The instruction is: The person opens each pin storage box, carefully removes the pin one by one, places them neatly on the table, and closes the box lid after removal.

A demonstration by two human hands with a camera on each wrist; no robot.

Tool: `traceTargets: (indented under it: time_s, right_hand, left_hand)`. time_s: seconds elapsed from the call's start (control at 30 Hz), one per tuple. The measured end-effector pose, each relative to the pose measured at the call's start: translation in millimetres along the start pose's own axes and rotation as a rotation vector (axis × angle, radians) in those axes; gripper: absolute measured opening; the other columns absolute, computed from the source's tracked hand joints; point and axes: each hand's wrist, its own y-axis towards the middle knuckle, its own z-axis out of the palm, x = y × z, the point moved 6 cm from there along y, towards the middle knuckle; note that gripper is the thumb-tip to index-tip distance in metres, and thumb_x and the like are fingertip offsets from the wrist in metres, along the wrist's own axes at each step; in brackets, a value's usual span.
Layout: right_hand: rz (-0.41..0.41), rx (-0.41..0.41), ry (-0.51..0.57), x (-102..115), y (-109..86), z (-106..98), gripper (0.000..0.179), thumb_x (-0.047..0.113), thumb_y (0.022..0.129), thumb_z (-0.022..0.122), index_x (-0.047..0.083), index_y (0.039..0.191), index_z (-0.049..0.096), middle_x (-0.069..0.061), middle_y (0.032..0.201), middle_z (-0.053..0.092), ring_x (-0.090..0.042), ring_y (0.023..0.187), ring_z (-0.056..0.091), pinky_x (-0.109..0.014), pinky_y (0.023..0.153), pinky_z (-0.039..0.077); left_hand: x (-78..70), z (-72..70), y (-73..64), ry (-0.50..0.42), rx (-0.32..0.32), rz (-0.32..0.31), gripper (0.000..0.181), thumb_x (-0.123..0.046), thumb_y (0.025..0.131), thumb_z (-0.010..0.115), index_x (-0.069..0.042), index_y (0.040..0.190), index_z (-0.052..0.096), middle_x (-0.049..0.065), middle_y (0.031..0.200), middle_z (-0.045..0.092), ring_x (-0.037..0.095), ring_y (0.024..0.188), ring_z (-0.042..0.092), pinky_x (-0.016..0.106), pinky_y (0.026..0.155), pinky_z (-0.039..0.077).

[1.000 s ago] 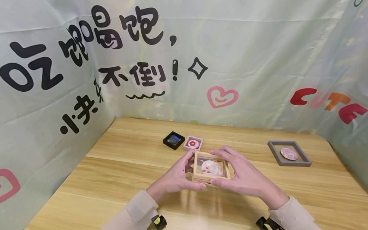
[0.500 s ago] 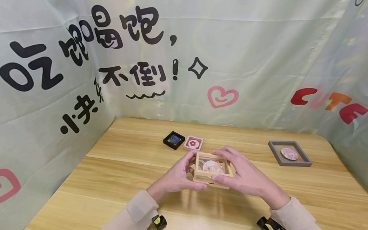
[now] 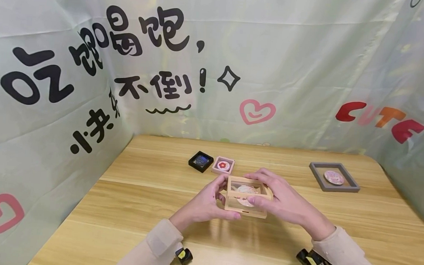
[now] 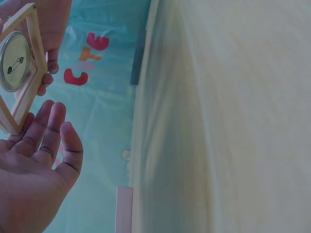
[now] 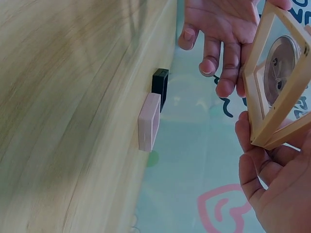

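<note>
Above the table I hold a square, pale wood-coloured display frame (image 3: pixel 237 213) with clear panes. Its two halves stand apart in a V, joined at one side. My left hand (image 3: pixel 203 203) grips its left side, thumb along the lower front edge. From the right, my right hand (image 3: pixel 286 200) pinches the upper half, thumb in front and fingers behind. A round badge (image 3: pixel 246 189) with a pale printed face sits within the frame. In the left wrist view the badge's metal back (image 4: pixel 14 62) shows a safety pin. The frame's corner (image 5: pixel 257 138) rests at my right fingers in the right wrist view.
On the table (image 3: pixel 139 193), beyond my hands, a black display frame (image 3: pixel 201 161) lies beside a small pink frame (image 3: pixel 223 165) with a red-flower badge. A larger grey frame (image 3: pixel 334 177) holding a pinkish badge lies at the right. Printed cloth (image 3: pixel 292 64) hangs behind the table.
The wooden frame's upper half has tilted further up from the lower half, so the gap between them is wider. Both hands have shifted very slightly right.
</note>
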Motion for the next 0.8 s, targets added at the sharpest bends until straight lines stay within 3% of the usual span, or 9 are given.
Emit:
traceTargets:
  time_s: [0.47, 0.8]
  right_hand:
    - [0.053, -0.019, 0.065, -4.0, 2.2, 0.3, 0.038, 0.031, 0.107, 0.059, 0.011, 0.137, 0.070, 0.001, 0.127, 0.072, -0.029, 0.124, 0.068, -0.057, 0.102, 0.055]
    - [0.083, -0.011, 0.094, -5.5, 4.1, -0.9, 0.035, 0.029, 0.110, 0.053, 0.011, 0.134, 0.072, -0.001, 0.126, 0.074, -0.029, 0.122, 0.067, -0.054, 0.100, 0.055]
  left_hand:
    - [1.6, 0.4, 0.0, -0.002, -0.003, -0.002, 0.076, -0.012, 0.080, 0.094, -0.018, 0.142, 0.051, 0.001, 0.128, 0.064, 0.018, 0.114, 0.064, 0.027, 0.089, 0.058]
    - [2.6, 1.4, 0.1, 0.004, 0.004, -0.013, 0.077, -0.013, 0.080, 0.093, -0.016, 0.143, 0.050, 0.014, 0.131, 0.063, 0.010, 0.110, 0.062, 0.026, 0.089, 0.057]
